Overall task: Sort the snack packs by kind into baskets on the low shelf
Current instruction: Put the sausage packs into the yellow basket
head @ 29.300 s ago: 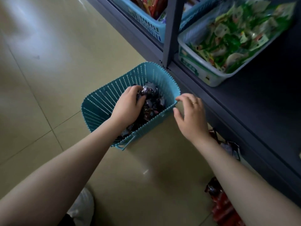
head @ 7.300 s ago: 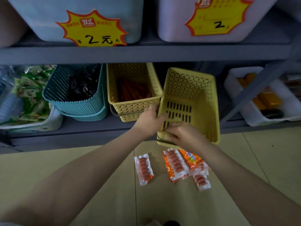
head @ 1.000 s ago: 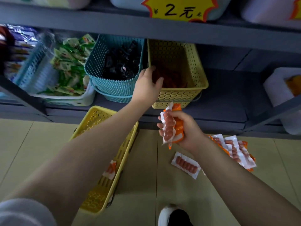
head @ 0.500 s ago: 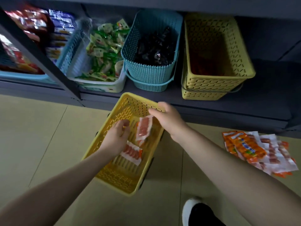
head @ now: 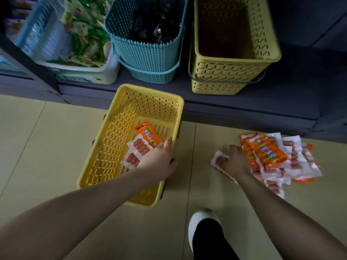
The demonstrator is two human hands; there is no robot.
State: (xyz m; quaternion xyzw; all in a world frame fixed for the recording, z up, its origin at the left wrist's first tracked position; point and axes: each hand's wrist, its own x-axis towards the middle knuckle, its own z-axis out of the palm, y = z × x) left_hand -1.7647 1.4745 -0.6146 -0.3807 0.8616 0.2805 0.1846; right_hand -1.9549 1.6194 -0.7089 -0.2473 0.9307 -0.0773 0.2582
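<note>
Filling the yellow basket [head: 105, 147] with sausage packs

Our left hand [head: 159, 162] grips its rim; our right hand [head: 234, 162] presses a pack [head: 216, 158] at lower right, which could slip free.

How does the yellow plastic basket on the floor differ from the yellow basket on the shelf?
The floor basket sits angled on the tiles, beside the left hand; the shelf basket stands squarely on the low shelf. The floor basket holds sausage packs, plainly visible; the shelf basket's contents are dark reddish, unclear. Both are yellow perforated plastic.
</note>
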